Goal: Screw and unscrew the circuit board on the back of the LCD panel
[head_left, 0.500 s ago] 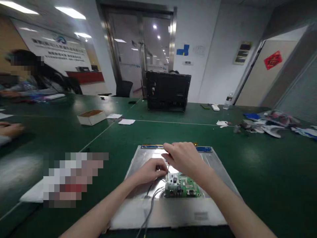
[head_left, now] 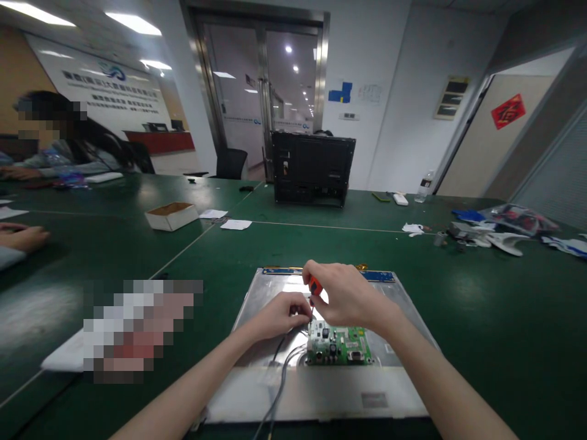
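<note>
A silver metal display panel (head_left: 330,391) lies flat on the table, with a green circuit board (head_left: 339,342) on it. My right hand (head_left: 348,293) grips the red-and-black handle of a screwdriver (head_left: 315,286). Its thin shaft points down at the board's upper left corner. Beside that tip, my left hand (head_left: 287,315) has thumb and fingers pinched together; whatever is between them is too small to tell. Dark cables (head_left: 280,385) run from the board's left side toward me. A narrow blue circuit strip (head_left: 378,277) lines the panel's far edge.
Farther back stands a black monitor housing (head_left: 314,168). An open white box (head_left: 172,217) sits on the left. Plastic bags and loose parts (head_left: 486,232) lie at the right, near a bottle (head_left: 422,188). Another person's hand (head_left: 27,238) rests at the left edge.
My right hand has turned slightly, exposing more of the screwdriver's handle and shaft. My left hand stays pinched in nearly the same spot. The view has shifted a little.
</note>
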Tool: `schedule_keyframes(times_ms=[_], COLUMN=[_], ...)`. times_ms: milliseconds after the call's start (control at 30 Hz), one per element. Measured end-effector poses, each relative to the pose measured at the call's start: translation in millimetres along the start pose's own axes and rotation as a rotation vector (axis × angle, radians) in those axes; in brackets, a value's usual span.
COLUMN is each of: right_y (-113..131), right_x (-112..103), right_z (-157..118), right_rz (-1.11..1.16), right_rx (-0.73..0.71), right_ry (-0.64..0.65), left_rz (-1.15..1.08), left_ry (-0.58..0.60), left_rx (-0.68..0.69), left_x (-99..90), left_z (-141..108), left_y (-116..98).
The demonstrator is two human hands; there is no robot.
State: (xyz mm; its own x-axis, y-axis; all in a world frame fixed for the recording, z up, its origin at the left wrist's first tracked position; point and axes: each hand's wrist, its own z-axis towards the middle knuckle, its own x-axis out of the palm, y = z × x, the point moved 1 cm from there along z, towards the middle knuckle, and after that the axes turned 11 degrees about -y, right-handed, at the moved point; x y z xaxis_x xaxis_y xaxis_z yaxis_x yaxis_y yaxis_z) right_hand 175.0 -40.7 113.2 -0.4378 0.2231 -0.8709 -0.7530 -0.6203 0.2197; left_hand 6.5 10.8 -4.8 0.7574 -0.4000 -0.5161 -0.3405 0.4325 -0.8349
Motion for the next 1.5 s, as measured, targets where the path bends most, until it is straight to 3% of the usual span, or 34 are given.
schedule_keyframes(times_ms=[333,767,1133,1500], right_y=[2,6,1,2], right_x=[1,-1,1,-1], right_z=[4,3,4,2], right_rz=[-0.307,-0.172,-0.264,-0.178], right_rx=[0.108,0.056,0.079,0.038], right_ry=[-0.046,-0.035,-0.054,-0.068], left_rz=[0.042,0.036,0.051,0.022], left_ry=[-0.020,-0.001,-0.014,0.011], left_rx=[-0.048,-0.033,-0.057,-0.038], left_x=[-2.4,-1.3,-1.7,-1.0], left_z=[-1,0,-2,0], left_y=[-14,-1,-12,-4])
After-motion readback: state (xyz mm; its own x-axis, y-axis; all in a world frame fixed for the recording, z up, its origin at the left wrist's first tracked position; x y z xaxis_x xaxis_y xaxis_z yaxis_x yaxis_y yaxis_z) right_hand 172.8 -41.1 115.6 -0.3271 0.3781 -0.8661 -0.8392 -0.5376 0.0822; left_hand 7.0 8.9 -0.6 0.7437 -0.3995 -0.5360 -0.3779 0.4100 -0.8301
